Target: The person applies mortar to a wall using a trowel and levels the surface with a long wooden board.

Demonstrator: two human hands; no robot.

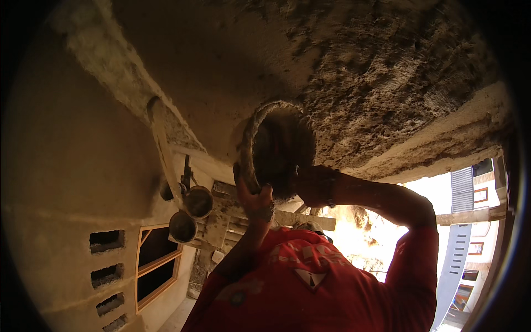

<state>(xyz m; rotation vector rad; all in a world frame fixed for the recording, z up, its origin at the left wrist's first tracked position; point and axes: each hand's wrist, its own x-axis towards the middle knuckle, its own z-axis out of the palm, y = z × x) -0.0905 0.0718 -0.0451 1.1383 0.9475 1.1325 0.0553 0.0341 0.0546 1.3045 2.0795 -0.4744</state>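
A crusted bowl [250, 149] hangs near centre, toward twelve o'clock. The left hand [257, 200] has its fingers around the rim at seven o'clock; the right hand [314, 185] is at five, its finger state unclear.

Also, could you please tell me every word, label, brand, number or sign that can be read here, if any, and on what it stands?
None can be quoted.
Red shirt: pale lettering, too blurred and creased to read; the pale triangular mark shows no readable word.
Framed pictures at right: too small to tell.
Round container: no lettering seen.
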